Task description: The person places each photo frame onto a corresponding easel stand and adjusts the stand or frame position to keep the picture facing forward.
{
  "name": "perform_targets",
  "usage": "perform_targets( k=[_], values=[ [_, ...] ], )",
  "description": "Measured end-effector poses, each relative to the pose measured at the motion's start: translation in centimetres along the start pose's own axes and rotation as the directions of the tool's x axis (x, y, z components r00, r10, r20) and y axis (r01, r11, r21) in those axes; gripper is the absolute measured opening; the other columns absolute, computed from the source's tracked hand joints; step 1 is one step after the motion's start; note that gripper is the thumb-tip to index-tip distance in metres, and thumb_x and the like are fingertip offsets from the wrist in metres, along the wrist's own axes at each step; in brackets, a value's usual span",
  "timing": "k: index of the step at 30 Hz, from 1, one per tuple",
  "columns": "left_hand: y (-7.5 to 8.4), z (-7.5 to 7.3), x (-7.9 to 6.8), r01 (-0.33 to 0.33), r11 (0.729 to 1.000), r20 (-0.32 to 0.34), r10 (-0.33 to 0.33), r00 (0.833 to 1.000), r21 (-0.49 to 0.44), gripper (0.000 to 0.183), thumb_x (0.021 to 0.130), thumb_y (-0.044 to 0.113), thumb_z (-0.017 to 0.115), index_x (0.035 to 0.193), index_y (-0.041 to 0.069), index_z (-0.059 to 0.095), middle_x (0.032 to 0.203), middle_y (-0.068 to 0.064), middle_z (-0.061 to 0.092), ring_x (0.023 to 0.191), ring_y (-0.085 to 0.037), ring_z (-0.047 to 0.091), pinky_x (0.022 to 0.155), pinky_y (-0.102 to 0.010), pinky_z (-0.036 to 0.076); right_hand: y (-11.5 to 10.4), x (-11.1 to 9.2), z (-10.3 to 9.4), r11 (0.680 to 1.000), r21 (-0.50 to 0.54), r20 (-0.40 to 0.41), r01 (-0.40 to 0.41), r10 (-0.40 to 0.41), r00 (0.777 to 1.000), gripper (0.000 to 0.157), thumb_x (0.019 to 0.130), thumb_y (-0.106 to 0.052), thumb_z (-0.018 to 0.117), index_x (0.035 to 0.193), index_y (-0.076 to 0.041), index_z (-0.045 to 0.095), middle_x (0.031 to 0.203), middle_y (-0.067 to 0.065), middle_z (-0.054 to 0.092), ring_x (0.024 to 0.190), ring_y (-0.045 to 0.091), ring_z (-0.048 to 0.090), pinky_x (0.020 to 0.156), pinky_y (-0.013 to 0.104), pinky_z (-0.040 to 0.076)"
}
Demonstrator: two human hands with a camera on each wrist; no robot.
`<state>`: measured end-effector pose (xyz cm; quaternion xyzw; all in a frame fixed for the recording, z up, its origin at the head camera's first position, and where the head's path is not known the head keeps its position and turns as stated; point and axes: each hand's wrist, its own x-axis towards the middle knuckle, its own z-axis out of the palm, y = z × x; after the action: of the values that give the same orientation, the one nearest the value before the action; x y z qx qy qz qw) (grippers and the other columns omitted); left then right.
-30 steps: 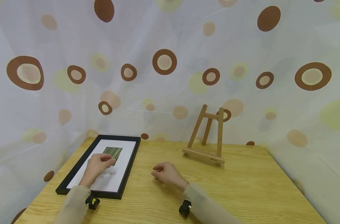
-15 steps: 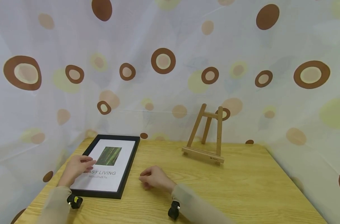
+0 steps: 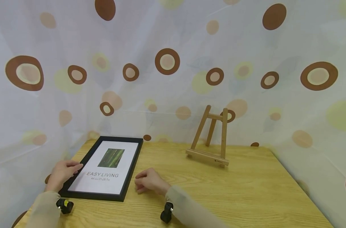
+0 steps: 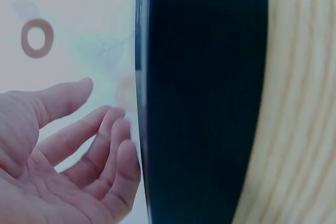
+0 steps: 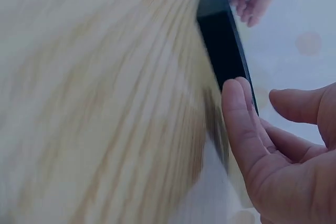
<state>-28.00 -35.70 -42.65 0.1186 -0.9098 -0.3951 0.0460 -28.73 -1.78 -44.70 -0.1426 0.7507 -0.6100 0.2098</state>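
A black picture frame (image 3: 131, 171) lies flat on the left of the table, with a white sheet that reads EASY LIVING and a small green picture. My left hand (image 3: 65, 172) hovers over its left border, fingers loosely bent and thumb apart, holding nothing. In the left wrist view the same hand (image 4: 79, 156) has its fingertips close to the frame's dark side (image 4: 205, 98). Just right of the frame's right border is my right hand (image 3: 150, 182), relaxed with nothing in it. The right wrist view shows its fingertips (image 5: 233, 95) overlapping the frame's edge (image 5: 223, 40).
A small wooden easel (image 3: 207, 155) stands at the back right of the wooden table (image 3: 233, 196). Behind and on both sides hangs a white curtain (image 3: 178, 34) with brown and yellow dots. Each wrist wears a black camera (image 3: 166, 212).
My left hand has moved left from over the green picture to the frame's left border. My right hand has shifted left toward the right border. Frame and easel stay put.
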Motion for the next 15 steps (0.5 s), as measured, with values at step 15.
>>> perform_targets(
  k=[15],
  values=[
    [-3.1,-1.8,1.4,0.085,0.996,0.231,-0.086,0.969,0.015,0.057,0.085,0.025,0.061,0.114,-0.022,0.046,0.12,-0.041,0.037,0.107,-0.05,0.04,0.088,-0.055,0.038,0.2,0.9,1.6,0.936,0.264,0.195,-0.235,0.187,0.963,0.037,0.091,0.001,0.046,0.126,0.012,0.04,0.095,0.019,0.061,0.085,0.032,0.063,0.07,0.042,0.053]
  ],
)
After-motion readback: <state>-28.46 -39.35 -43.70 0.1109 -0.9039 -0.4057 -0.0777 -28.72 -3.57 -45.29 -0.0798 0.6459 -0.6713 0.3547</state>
